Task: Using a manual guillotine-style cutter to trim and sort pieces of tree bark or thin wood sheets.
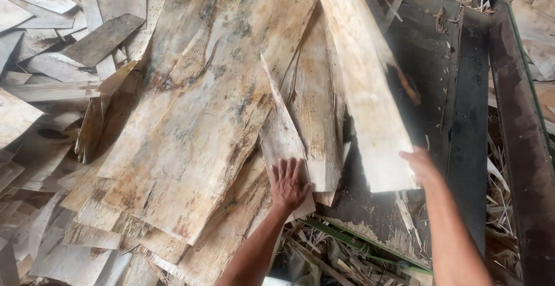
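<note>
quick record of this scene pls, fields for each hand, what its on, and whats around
left hand: left hand flat, fingers spread, on a narrow pointed veneer strip
right hand: right hand grips the lower edge of a long pale veneer sheet
under them: stained large veneer sheet atop a loose pile
surface: dark worn table
left side: scattered grey veneer scraps
below: splinters and debris

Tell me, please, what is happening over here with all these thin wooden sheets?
A person is handling sheets of thin wood veneer on a dark work surface. The left hand lies flat, fingers spread, on a narrow pointed veneer strip. The right hand grips the near corner of a long pale veneer sheet, which is tilted up. A large stained sheet lies beside them, and loose veneer scraps cover the left side.
</note>
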